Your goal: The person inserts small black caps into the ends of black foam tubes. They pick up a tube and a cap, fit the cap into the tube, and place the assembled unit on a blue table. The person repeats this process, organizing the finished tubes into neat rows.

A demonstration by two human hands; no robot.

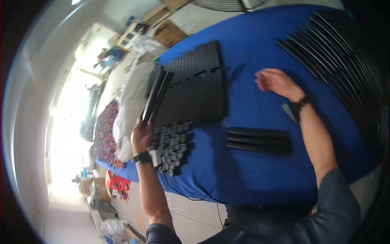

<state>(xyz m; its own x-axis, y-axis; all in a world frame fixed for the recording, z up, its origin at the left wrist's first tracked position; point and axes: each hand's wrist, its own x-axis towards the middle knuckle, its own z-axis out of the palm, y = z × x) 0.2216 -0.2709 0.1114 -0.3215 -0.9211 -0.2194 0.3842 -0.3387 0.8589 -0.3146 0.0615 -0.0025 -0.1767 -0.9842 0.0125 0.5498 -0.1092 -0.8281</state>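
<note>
My left hand (141, 137) is closed around the lower end of two long black tubes (157, 94), held tilted above the left part of the blue-covered table. Beneath and beside them lie rows of black tubes (191, 95) packed side by side. Close to my left wrist stands a cluster of short round black caps (174, 147). My right hand (278, 84) hovers over the blue cloth, fingers loosely curved and holding nothing. Between my forearms, three black tubes (259, 140) lie together on the cloth (243, 179).
At the far right, many long black tubes (341, 57) are spread in overlapping rows. White plastic wrapping (132, 110) and a multicoloured speckled heap (107, 132) border the table's left side. A red stool (117, 181) stands on the floor; cardboard boxes (170, 33) sit behind.
</note>
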